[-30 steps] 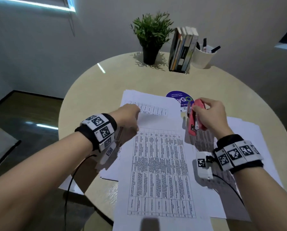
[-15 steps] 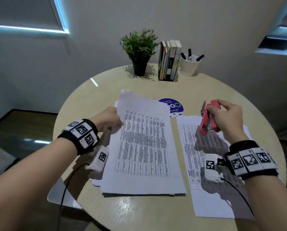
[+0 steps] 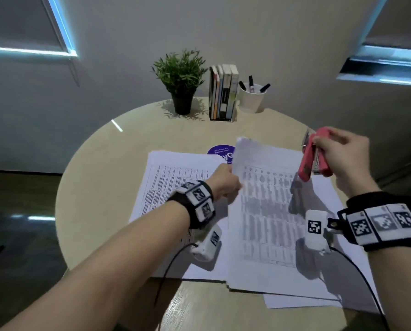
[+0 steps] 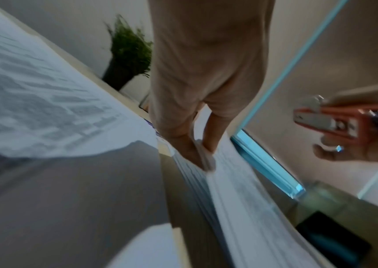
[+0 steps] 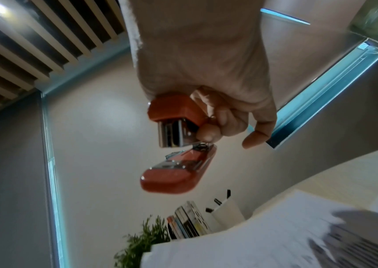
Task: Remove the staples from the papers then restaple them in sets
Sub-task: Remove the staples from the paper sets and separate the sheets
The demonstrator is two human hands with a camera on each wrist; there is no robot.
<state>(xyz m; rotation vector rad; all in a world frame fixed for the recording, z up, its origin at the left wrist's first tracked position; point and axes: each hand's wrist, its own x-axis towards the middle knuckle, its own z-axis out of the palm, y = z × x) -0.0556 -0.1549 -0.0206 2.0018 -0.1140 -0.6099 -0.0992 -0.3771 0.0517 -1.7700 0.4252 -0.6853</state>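
Note:
My left hand (image 3: 232, 174) pinches the top left corner of a printed set of papers (image 3: 266, 211), blurred with motion, over the right pile (image 3: 300, 303). The left wrist view shows thumb and finger (image 4: 202, 159) closed on the sheets' edge (image 4: 240, 190). Another stack of papers (image 3: 166, 185) lies to the left of that hand. My right hand (image 3: 328, 151) grips a red stapler (image 3: 310, 161) in the air above the papers' far right corner. The stapler (image 5: 174, 116) hangs with its jaws apart in the right wrist view.
The round wooden table (image 3: 118, 187) carries a potted plant (image 3: 180, 77), a row of books (image 3: 223, 91) and a white cup of markers (image 3: 251, 99) at its far edge. A purple round sticker (image 3: 220, 151) shows between the paper stacks. Wrist cables trail over the near papers.
My left hand has carried the set of papers from the left stack rightward over the right pile. My right hand has lifted the stapler up and to the right.

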